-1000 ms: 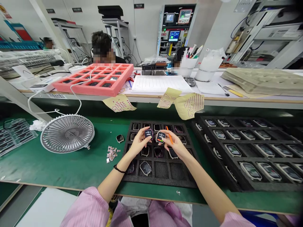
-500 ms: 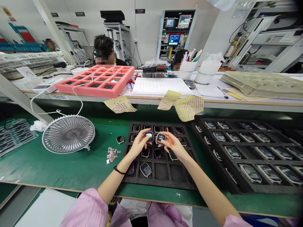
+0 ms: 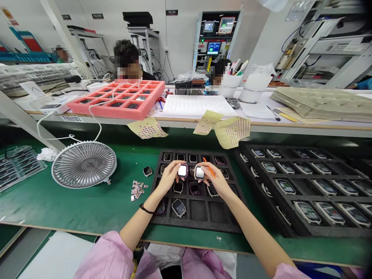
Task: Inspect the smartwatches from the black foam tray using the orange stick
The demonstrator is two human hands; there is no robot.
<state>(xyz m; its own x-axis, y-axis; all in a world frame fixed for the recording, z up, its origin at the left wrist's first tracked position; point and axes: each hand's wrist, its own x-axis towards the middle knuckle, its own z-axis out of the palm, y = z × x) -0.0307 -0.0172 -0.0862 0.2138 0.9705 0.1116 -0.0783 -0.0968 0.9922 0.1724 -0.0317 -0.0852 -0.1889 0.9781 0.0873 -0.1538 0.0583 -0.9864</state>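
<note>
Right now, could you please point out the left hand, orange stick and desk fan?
Left hand (image 3: 168, 177), head view, back of hand.
Orange stick (image 3: 209, 170), head view, middle.
Desk fan (image 3: 84, 164), head view, grille centre.

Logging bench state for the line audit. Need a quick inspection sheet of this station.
surface: green bench mat, no damage seen.
job's things: left watch and right watch, screens lit, above black foam tray; its two front right cells are empty. Second foam tray holds rows of watches.
clutter: loose watch, small scrap pile, desk fan on the mat.
hands: left hand holds left watch; right hand holds right watch and orange stick.
cables: white cable loops up over the shelf.
surroundings: two co-workers beyond the shelf; test instruments behind.
</note>
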